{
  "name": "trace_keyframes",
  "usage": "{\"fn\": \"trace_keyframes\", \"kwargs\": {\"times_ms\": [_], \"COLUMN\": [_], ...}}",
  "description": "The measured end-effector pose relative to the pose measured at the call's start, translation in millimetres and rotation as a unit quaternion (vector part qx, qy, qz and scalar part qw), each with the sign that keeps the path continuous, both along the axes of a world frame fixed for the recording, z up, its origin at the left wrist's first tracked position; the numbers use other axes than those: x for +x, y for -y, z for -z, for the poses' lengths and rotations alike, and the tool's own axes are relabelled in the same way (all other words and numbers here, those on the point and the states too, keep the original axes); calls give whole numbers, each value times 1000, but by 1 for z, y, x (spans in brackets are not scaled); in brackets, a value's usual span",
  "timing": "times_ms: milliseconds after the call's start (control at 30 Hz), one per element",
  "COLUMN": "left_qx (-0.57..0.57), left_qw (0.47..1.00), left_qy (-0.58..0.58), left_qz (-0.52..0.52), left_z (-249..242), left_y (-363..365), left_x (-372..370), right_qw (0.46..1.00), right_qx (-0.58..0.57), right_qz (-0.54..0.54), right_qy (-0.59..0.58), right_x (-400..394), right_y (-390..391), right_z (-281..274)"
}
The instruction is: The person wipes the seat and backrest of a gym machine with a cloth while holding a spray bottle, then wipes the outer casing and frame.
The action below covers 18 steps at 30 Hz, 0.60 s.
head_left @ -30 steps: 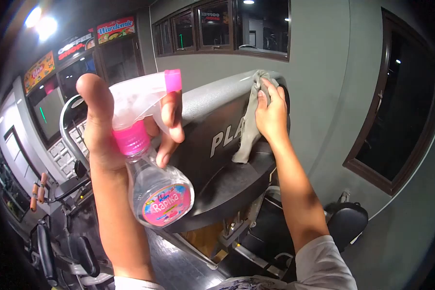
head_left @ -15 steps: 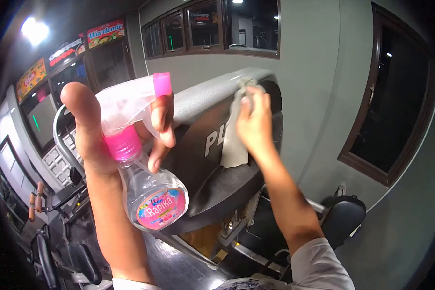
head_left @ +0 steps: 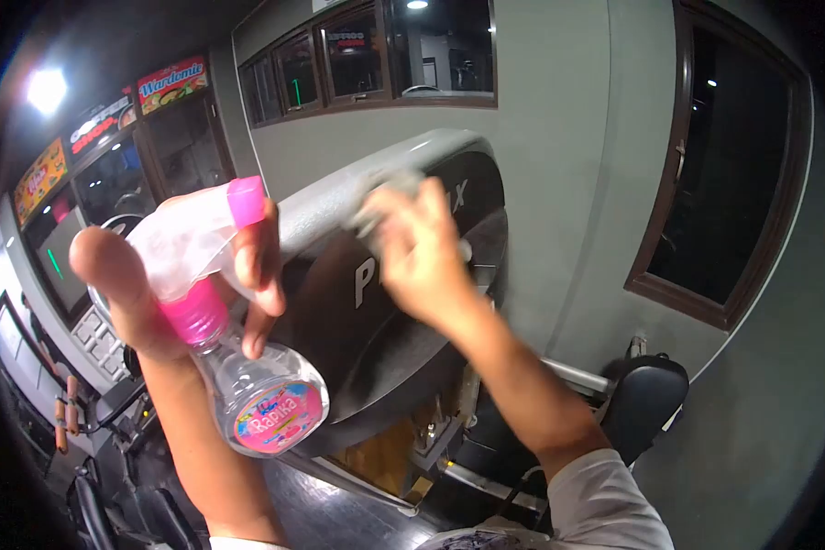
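Note:
My left hand (head_left: 156, 302) is wrapped round the neck of a clear spray bottle (head_left: 266, 394) with a pink collar, a whitish trigger head and a label reading Rapika. Some of its fingers lie by the trigger. Bunched in my right hand (head_left: 422, 247) is a grey cloth (head_left: 385, 197), blurred by motion, at the upper front of a machine cover. This cover (head_left: 339, 266) is dark with a silver top edge, and pale letters on it are partly hidden behind my right hand.
A black padded seat (head_left: 649, 399) is at the right, below a brown-framed window (head_left: 733, 174). Exercise equipment with wooden-coloured handles (head_left: 64, 417) stands at the far left. Metal frame parts (head_left: 431, 440) lie below the cover.
My right hand has moved left along the cover with the cloth, which no longer hangs down over the letters. The bottle and my left hand appear lower and further left.

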<state>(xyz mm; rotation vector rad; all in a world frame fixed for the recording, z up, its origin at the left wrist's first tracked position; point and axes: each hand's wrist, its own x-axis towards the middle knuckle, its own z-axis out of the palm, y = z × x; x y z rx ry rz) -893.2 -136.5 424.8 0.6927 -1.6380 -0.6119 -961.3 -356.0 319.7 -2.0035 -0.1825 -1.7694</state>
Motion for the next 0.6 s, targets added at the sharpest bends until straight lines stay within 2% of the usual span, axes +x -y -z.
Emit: {"fn": "trace_keyframes", "kwargs": {"times_ms": [33, 100, 167, 233, 300, 367, 400, 433, 500, 567, 600], "left_qx": [-11, -24, -24, -23, -20, -16, -14, -16, -25, -12, -13], "left_qw": [1000, 998, 997, 998, 997, 999, 999, 999, 998, 999, 999], "left_qy": [-23, -52, -65, -48, -49, -31, -23, -37, -64, -39, -47], "left_qz": [4, -5, -32, -45, -51, 3, 31, 16, -14, 18, -1], "left_z": [3, 8, 11, 9, 8, 5, 4, 4, 6, 5, 7], "left_y": [2, 4, 4, 5, 7, 6, 7, 5, 0, 1, 0], "left_x": [0, -1, -3, -7, -9, -1, 4, 4, 2, 7, 3], "right_qw": [998, 994, 999, 993, 990, 987, 994, 999, 994, 996, 998], "right_qx": [-47, -48, -10, 112, 113, 136, 94, 41, -5, -35, 4], "right_qz": [-45, -92, -40, 39, 72, 75, 59, 22, -106, -84, -67], "right_qy": [20, 38, -18, -5, 44, 32, 2, -2, 33, 20, 6], "right_x": [-1, -3, -1, 12, 25, 22, 15, 5, -4, 3, 4], "right_y": [-16, -24, 9, 50, 84, 53, 39, 18, -16, 1, 14], "right_z": [2, -2, -2, 2, 7, -2, -2, -2, 5, 9, 8]}}
